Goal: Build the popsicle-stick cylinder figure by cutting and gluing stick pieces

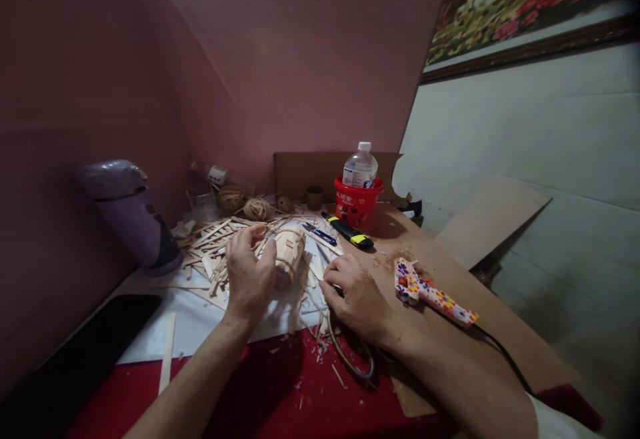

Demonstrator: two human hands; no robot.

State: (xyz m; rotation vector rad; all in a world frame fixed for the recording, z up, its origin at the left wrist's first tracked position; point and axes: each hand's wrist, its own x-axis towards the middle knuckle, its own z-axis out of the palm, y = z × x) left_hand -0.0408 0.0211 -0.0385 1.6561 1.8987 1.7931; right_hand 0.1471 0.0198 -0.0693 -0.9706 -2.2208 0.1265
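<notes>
White paper (200,313) under wooden barrel (289,247) beside parted left fingers (244,240), right fingers (336,276) around scissors (347,361)

Small slatted barrel (289,247) is pale tan. Scissors (344,358) show dull bronze. Corded gun-shaped tool (445,301): purple, orange, red flowers on pale pink. Utility knife (347,231): black, yellow patches. Bucket (356,207) red, white lettering. Tablecloth (280,385) deep red.

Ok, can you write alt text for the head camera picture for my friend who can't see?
A person's left hand is beside a wooden barrel, the right hand over what looks like scissors. Behind are wooden sticks and a red bucket holding a bottle.
</notes>
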